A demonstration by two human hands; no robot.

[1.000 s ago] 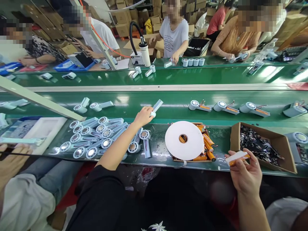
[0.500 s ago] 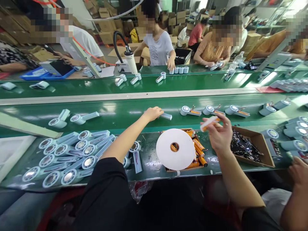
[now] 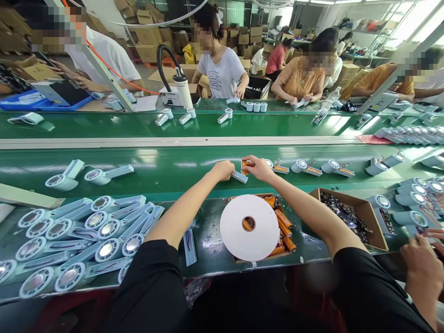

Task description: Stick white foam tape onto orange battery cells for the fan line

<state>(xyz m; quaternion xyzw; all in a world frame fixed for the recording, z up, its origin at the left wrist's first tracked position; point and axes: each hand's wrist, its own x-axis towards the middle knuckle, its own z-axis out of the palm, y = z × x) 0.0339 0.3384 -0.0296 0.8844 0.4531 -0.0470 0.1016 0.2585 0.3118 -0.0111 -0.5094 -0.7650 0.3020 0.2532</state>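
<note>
One pale-blue housing (image 3: pixel 239 176) is in the grasp of our left hand (image 3: pixel 223 170) over the green belt (image 3: pixel 173 178), its free end pointing rightward. With our right hand (image 3: pixel 258 168) we pinch an orange battery (image 3: pixel 244 165) just beside that end; we cannot tell whether the two touch. Nearer us, a white disc (image 3: pixel 231 233) lies over more orange batteries (image 3: pixel 285 225), left of a carton (image 3: pixel 376 229) holding dark parts (image 3: pixel 347 217).
</note>
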